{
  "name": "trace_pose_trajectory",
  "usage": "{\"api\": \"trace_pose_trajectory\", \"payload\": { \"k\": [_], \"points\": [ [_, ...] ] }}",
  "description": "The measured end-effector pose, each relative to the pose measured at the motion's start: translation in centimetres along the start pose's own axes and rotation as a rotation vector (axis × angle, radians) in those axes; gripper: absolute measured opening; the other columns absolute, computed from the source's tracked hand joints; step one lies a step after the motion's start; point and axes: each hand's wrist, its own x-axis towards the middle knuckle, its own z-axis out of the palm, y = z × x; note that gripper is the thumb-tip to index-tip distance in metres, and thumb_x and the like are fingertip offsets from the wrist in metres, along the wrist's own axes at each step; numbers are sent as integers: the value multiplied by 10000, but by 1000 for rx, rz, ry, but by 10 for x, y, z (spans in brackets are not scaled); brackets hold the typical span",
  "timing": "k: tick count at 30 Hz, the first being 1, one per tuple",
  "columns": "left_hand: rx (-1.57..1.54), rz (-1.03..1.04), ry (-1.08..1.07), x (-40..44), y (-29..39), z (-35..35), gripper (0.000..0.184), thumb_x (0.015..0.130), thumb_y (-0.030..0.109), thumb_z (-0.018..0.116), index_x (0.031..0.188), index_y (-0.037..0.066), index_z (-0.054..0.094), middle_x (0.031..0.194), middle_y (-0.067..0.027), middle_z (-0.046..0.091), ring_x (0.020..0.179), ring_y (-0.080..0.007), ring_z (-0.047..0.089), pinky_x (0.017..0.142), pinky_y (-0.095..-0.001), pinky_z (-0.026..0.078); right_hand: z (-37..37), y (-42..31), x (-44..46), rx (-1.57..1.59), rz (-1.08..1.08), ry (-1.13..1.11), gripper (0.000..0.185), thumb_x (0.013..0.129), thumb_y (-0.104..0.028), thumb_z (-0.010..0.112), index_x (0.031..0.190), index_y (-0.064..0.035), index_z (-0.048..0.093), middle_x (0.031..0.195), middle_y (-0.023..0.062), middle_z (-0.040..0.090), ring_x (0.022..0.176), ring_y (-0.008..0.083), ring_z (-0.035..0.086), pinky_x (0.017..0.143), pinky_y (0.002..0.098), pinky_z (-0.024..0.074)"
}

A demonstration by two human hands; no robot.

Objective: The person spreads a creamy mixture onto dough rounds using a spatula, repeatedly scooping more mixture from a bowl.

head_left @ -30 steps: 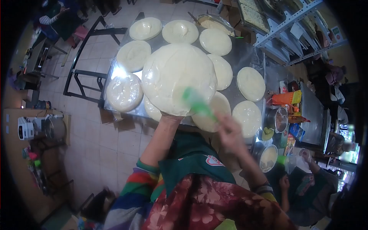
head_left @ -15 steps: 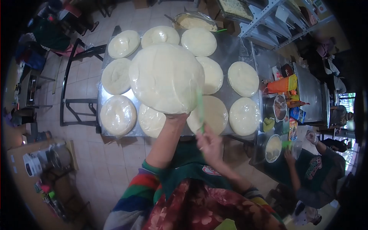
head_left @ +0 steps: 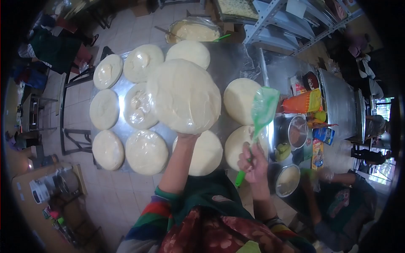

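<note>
A large round disc coated in pale cream (head_left: 184, 96) is raised above the metal table (head_left: 236, 59), borne from below by my left hand (head_left: 189, 136). Only the wrist and heel of that hand show; its fingers are hidden under the disc. My right hand (head_left: 255, 163) is closed round the handle of a green spatula (head_left: 264, 110), whose cream-smeared blade points up, to the right of the disc and apart from it. Several more round cream-coated discs (head_left: 147, 152) lie on the table around and below the raised one.
Beyond the table's far edge is a basin of cream (head_left: 194, 33). At the right stand a metal bowl (head_left: 297, 131), a bowl of pale cream (head_left: 288, 180) and an orange bag (head_left: 297, 103). A co-worker (head_left: 337, 202) is at the lower right; metal shelving (head_left: 291, 25) stands behind.
My right hand has moved right and the spatula has come away from the raised disc, its blade now upright. The view has shifted, with the lying discs lower in it.
</note>
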Motion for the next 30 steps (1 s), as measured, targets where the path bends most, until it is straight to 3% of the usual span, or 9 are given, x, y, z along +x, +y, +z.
{"api": "trace_pose_trajectory", "payload": {
  "k": [2, 5, 11, 14, 20, 23, 26, 27, 30],
  "points": [
    [-242, -223, 107, 21, -16, -13, 529, 905, 427, 421, 1330, 116, 372, 1312, -100, 452, 1169, -283, 471, 962, -448, 421, -37, -31, 4, -80, -31, 112, 375, 958, -186, 382, 1323, -122, 333, 774, 22, 438, 434, 59, 344, 365, 186, 277],
    [18, -260, 581, 69, -60, -33, 515, 900, 407, 431, 1299, 81, 415, 1269, -121, 497, 1144, -310, 495, 915, -501, 452, -74, -60, 2, -104, -78, 256, 379, 958, -198, 387, 1326, -123, 336, 801, 42, 465, 442, 61, 376, 372, 182, 307],
    [-390, -466, 341, 164, -141, -97, 486, 913, 393, 394, 1294, 92, 418, 1293, -118, 477, 1158, -323, 478, 969, -519, 393, -112, -66, -25, -175, -183, 484, 395, 969, -266, 357, 1350, -183, 300, 845, 83, 487, 443, 79, 405, 376, 184, 325],
    [-123, -466, 557, 197, -172, -94, 500, 904, 416, 386, 1278, 89, 442, 1282, -122, 489, 1162, -332, 474, 972, -536, 379, -125, -63, -38, -147, -128, 514, 393, 973, -291, 339, 1351, -203, 286, 857, 96, 492, 417, 83, 397, 365, 187, 325],
    [-106, -573, 486, 227, -190, -133, 495, 901, 413, 398, 1263, 79, 453, 1252, -131, 510, 1130, -328, 504, 937, -525, 418, -131, -68, -42, -100, -133, 668, 313, 927, -273, 452, 1210, -138, 444, 742, 72, 536, 385, 77, 369, 346, 184, 313],
    [162, -700, 598, 230, -174, -118, 421, 906, 337, 440, 1217, 56, 483, 1198, -129, 548, 1074, -286, 554, 894, -471, 473, -142, -73, -45, -43, -123, 661, 280, 916, -249, 474, 1141, -82, 471, 746, 67, 535, 404, 78, 370, 365, 196, 321],
    [436, -743, 676, 226, -161, -123, 302, 911, 195, 435, 1138, 23, 535, 1111, -147, 598, 982, -263, 607, 883, -419, 495, -137, -74, -40, -119, -194, 621, 285, 921, -237, 463, 1168, -95, 458, 752, 57, 522, 431, 78, 375, 387, 197, 323],
    [336, -729, 724, 223, -158, -127, 271, 909, 134, 431, 1119, -4, 534, 1093, -169, 595, 986, -260, 600, 894, -419, 488, -131, -75, -39, -134, -168, 688, 290, 931, -224, 438, 1202, -119, 435, 775, 54, 500, 446, 79, 375, 404, 196, 323],
    [347, -671, 837, 207, -143, -114, 326, 912, 163, 331, 1146, 28, 514, 1115, -168, 571, 1013, -274, 576, 898, -417, 466, -127, -71, -36, -133, -200, 609, 306, 961, -239, 365, 1255, -155, 383, 803, 59, 473, 441, 74, 366, 372, 179, 286]
  ]
}}
